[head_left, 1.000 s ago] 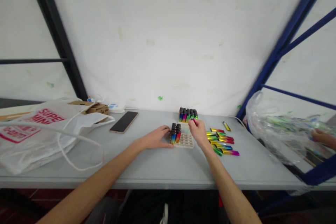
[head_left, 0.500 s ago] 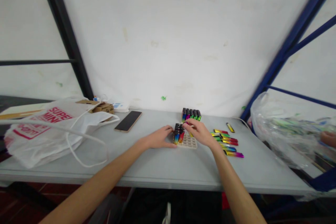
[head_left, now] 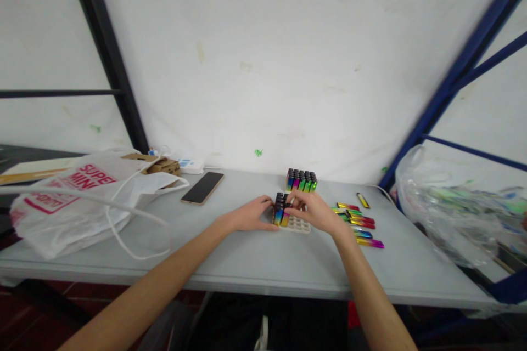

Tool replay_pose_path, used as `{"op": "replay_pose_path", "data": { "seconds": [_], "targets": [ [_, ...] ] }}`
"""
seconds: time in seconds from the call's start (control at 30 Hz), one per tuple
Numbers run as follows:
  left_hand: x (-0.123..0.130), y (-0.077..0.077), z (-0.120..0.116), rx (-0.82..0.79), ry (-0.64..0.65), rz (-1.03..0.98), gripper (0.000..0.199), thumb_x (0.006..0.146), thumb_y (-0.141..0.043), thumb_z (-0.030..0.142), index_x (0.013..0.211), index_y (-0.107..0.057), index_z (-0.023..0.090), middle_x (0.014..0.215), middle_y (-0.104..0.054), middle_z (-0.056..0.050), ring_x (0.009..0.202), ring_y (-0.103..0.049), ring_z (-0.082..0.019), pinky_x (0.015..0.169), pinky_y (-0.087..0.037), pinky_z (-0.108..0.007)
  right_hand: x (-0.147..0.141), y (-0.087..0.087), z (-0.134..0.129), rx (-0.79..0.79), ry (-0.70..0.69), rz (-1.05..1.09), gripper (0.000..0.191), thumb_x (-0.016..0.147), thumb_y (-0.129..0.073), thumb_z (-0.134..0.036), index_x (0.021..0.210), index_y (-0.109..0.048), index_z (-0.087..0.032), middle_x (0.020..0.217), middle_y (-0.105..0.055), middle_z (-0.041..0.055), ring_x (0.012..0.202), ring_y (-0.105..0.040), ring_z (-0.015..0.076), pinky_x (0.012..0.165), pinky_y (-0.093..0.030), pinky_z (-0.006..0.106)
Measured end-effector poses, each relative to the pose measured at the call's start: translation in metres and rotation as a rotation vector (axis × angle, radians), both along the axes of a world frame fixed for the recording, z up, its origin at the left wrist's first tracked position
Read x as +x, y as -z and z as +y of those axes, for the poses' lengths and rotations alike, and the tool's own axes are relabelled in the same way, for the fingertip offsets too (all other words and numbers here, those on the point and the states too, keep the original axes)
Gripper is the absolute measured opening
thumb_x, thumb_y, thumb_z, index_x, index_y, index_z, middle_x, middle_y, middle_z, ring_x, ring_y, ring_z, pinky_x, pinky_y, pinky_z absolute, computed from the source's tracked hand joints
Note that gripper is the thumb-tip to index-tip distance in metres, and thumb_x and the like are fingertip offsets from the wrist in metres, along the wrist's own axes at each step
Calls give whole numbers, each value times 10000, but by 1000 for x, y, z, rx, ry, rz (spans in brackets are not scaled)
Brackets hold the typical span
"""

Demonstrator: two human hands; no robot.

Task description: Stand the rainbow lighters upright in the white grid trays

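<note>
A pale tray (head_left: 300, 225) with rows of square holes lies in front of me on the table. Upright in its left part stand several shiny rainbow-coloured lighters (head_left: 279, 214) with black tops. My left hand (head_left: 253, 215) braces the tray's left side, thumb at the front corner and fingers behind. My right hand (head_left: 308, 210) reaches over the tray from the right, thumb and fingers pinched at the top of a lighter (head_left: 285, 219) in the standing group. Its fingers partly cover the lighter tops. Loose metallic lighters (head_left: 362, 220) lie on their sides to the right.
A full block of upright lighters (head_left: 302, 180) stands behind the tray. To the left are a phone (head_left: 203, 188), a white plastic bag (head_left: 82, 203), a cardboard box (head_left: 162, 166) and a white cord (head_left: 135, 209). Clear plastic bags (head_left: 444, 203) lie at the right by a blue post (head_left: 432, 88).
My right hand has lowered a lighter from just above the tray into the row beside the others. My left hand stays at the tray. The view has shifted slightly.
</note>
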State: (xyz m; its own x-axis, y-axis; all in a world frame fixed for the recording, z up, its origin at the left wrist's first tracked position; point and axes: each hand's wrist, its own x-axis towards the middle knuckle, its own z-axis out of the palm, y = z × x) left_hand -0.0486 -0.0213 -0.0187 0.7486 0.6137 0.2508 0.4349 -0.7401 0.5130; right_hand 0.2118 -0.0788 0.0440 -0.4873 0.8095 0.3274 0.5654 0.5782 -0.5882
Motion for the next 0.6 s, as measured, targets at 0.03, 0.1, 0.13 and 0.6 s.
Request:
{"op": "replay_pose_path", "data": {
  "seconds": [0.03,0.1,0.13,0.6],
  "targets": [
    [0,0,0,0,1,-2,675,852,-828,673,1325,-677,216,1397,-653,-140,1296,-627,-365,1172,-485,-455,0,1,0,-11,-10,0,198,978,-759,-408,1002,-694,-222,759,-743,0,678,-670,192,649,-462,281],
    [0,0,0,-1,5,-8,671,853,-828,672,1328,-676,224,1391,-654,-139,1285,-630,-364,1169,-488,-464,1,1,-1,-50,-25,-2,215,965,-773,-422,1002,-691,-226,751,-736,-6,681,-670,194,643,-460,279],
    [0,0,0,-3,7,-12,671,851,-830,671,1329,-676,226,1388,-654,-140,1279,-631,-365,1164,-491,-469,2,0,-2,-71,-27,-1,222,957,-781,-426,1001,-691,-228,742,-730,-10,676,-666,193,634,-457,276],
    [-2,1,1,-15,13,2,687,874,-827,642,1378,-662,205,1416,-637,-153,1300,-620,-367,1182,-472,-495,-2,3,-1,-104,-33,13,233,932,-814,-422,995,-715,-221,754,-757,-2,689,-701,196,647,-479,272]
  ]
}}
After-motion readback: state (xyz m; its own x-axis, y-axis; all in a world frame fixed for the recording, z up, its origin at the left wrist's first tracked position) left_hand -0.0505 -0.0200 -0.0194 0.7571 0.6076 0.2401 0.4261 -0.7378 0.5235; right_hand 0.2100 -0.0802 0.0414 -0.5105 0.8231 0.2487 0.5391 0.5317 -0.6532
